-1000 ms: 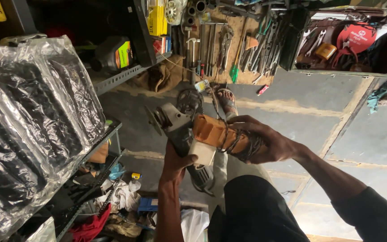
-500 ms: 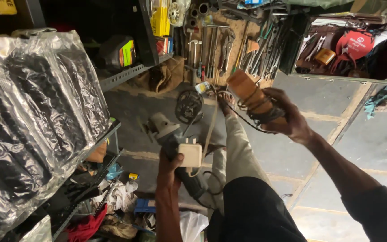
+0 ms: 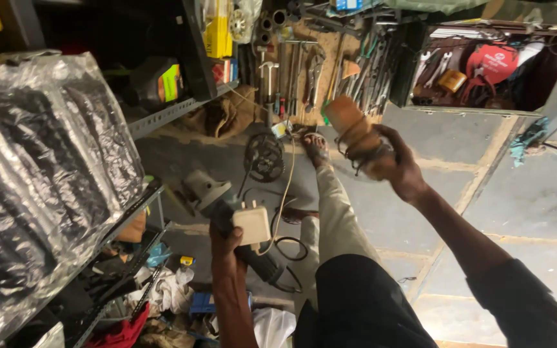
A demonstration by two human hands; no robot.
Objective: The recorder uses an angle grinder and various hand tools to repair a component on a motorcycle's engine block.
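Angle grinder point(image 3: 227, 206) gripped low in left hand point(image 3: 227, 248), white plug point(image 3: 251, 224) pressed against it.
Right hand point(image 3: 398, 169), raised mid-frame, clamps brown cylinder point(image 3: 349, 122) wrapped in dark cord point(image 3: 365, 149). Judged: sorting the lead; next needs slack freed.

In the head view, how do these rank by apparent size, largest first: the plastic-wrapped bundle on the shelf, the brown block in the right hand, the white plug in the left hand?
1. Plastic-wrapped bundle, by far the largest, though it sits nearest the camera.
2. Brown block in the right hand.
3. White plug in the left hand, only slightly smaller; this ranking is unsure.
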